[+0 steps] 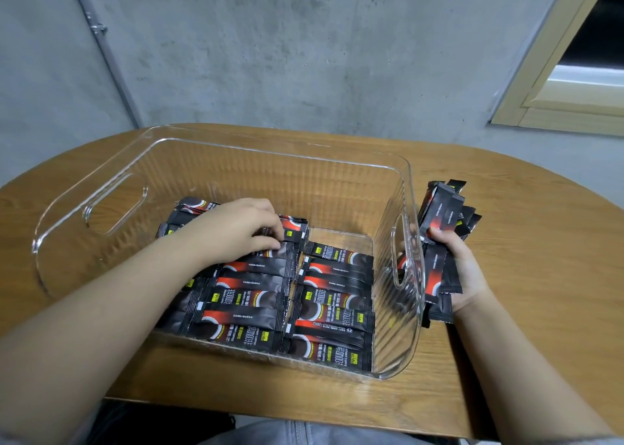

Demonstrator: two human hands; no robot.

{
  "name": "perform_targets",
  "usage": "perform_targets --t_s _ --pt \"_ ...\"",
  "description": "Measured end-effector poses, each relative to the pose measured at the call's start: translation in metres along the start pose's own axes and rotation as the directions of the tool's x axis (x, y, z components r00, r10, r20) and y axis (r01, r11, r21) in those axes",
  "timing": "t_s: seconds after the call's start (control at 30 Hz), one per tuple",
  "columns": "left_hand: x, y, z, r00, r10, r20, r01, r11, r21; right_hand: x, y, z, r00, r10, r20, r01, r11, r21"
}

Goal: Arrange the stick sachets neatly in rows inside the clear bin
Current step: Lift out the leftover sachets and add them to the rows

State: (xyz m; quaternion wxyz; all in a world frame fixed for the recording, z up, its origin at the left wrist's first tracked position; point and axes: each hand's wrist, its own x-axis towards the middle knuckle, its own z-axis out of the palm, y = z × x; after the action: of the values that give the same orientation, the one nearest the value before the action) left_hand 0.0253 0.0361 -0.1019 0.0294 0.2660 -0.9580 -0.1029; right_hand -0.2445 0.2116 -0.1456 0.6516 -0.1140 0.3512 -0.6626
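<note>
Bin: clear bin [111,188] with ribbed walls and a cut-out handle at each end, standing on the wooden table [526,242]; its long axis runs left to right.
Sachets in bin: black stick sachets [334,309] with red and yellow print, lying flat on the bin floor in two side-by-side columns, each sachet's length running left to right; the right column reaches from the near wall to about the middle of the bin, the left column reaches farther back.
Bare floor: far right corner of the bin holds no sachets.
Left hand: left hand [243,228] reaches into the bin from the near left, palm down, fingers curled onto the far sachets of the left column; thumb and fingertips pinch the edge of one sachet there.
Right hand: right hand [462,269] outside the bin, just beside its right wall, palm up, fingers and thumb wrapped round a bundle.
Bundle: loose bundle of sachets [442,215], ends fanned out toward the far side, partly seen through the bin's right wall.
Background: grey concrete wall [304,56] beyond the table; pale window frame [547,83] at far right.
</note>
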Motion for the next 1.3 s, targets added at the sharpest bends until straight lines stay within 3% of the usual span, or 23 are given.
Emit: perform_targets --t_s 0.13,0.27,0.4,0.5,0.57,0.77,0.97,1.2,1.3 --pt "0.0 0.004 0.002 0.998 0.04 0.042 -0.041 0.999 0.013 -0.001 0.0 0.0 1.0 0.009 -0.021 -0.01 0.999 -0.045" --pt "0.006 0.018 -0.008 0.999 0.045 -0.02 -0.046 0.999 -0.027 -0.014 -0.003 -0.002 0.997 0.048 -0.053 -0.056 0.988 -0.147" --pt "0.02 0.054 -0.025 0.971 0.135 -0.199 -0.15 0.987 -0.06 -0.041 -0.016 -0.006 0.995 0.092 -0.039 -0.098 0.972 -0.214" --pt "0.035 0.094 -0.039 0.879 0.202 -0.433 -0.289 0.946 -0.145 -0.063 -0.028 -0.001 0.993 0.112 -0.034 -0.117 0.959 -0.259" --pt "0.045 0.122 -0.049 0.821 0.252 -0.513 -0.376 0.914 -0.153 -0.075 -0.034 0.006 0.993 0.107 -0.055 -0.119 0.941 -0.316" --pt "0.069 0.182 -0.063 0.915 0.326 -0.237 -0.372 0.908 -0.19 -0.093 -0.042 0.027 0.996 0.085 -0.01 -0.081 0.9 -0.428" --pt "0.082 0.19 -0.064 0.956 0.227 -0.188 -0.285 0.875 -0.391 -0.091 -0.04 0.028 0.994 0.106 0.007 -0.091 0.887 -0.452" --pt "0.088 0.175 -0.072 0.956 0.101 -0.276 -0.26 0.726 -0.637 -0.086 -0.042 0.017 0.993 0.115 0.018 -0.099 0.912 -0.397" --pt "0.078 0.154 -0.081 0.926 -0.068 -0.373 -0.271 0.568 -0.777 -0.081 -0.041 0.01 0.989 0.141 0.041 -0.114 0.915 -0.386"
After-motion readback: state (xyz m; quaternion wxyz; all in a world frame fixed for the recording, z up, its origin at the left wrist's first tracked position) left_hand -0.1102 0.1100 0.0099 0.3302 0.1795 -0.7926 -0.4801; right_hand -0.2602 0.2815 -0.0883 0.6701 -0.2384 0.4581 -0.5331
